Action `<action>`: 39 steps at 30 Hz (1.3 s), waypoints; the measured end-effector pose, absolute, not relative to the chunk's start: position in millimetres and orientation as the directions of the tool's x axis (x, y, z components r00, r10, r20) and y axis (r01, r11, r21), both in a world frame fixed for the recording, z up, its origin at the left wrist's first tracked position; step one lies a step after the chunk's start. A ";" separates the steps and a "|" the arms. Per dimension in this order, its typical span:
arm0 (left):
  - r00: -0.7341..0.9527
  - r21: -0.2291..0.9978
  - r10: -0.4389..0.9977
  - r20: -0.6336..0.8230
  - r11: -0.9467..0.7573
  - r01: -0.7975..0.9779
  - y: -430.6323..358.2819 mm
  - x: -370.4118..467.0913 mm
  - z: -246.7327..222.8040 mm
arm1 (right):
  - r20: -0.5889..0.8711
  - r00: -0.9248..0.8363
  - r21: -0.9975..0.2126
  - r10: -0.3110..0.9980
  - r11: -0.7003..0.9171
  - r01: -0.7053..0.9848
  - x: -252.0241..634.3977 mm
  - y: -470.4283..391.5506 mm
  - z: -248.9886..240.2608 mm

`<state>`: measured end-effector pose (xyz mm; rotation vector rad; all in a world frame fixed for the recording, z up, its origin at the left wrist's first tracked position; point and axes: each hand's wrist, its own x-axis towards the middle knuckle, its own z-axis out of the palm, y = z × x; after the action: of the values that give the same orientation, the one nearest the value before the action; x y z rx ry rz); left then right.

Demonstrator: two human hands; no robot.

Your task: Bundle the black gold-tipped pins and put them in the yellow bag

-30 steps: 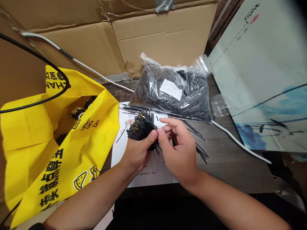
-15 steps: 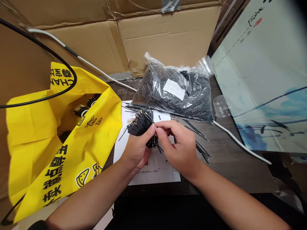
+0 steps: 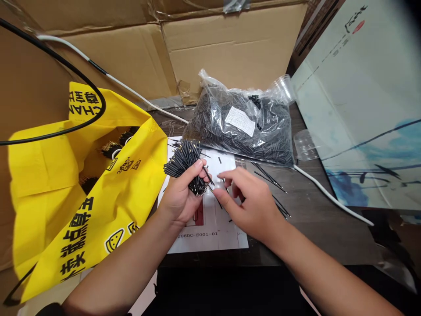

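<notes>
Black wire bundle (image 3: 182, 164) shifted left, near frame centre; I see left hand (image 3: 179, 193) curled round it, likely keeping strands together. Right hand (image 3: 255, 202) beside it, fingertips slightly parted, seemingly empty.

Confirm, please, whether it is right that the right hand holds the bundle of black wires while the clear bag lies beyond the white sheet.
Not quite: the head view shows the left hand holding the bundle of black wires; the clear bag does lie beyond the white sheet.
</notes>
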<state>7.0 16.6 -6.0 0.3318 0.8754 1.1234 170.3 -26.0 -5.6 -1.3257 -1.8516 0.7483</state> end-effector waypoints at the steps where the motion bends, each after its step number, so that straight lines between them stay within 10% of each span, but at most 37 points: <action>1: 0.153 0.627 0.885 -0.440 0.425 -0.653 18.1 5.9 -6.2 | 0.188 -0.235 -0.746 0.954 0.294 0.597 172.8 -30.1 -6.4; 9: 0.035 0.584 0.879 -0.476 0.345 -0.735 27.4 0.6 -0.5 | 0.079 -0.313 -0.298 0.947 0.322 0.899 165.7 -61.4 -20.7; 17: -0.008 0.620 0.899 -0.438 0.295 -0.727 32.1 -6.7 6.9 | 0.101 -0.336 -0.155 0.936 0.348 0.924 155.8 -65.0 -17.3; 39: 0.042 0.593 0.910 -0.413 0.304 -0.745 32.3 -7.1 8.5 | -0.160 -0.371 -0.216 0.915 0.334 0.918 158.3 -63.7 -1.2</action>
<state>-7.1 32.3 8.5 0.2412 0.8371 1.2846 158.3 -63.7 -1.2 -1.7676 -2.5734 0.4267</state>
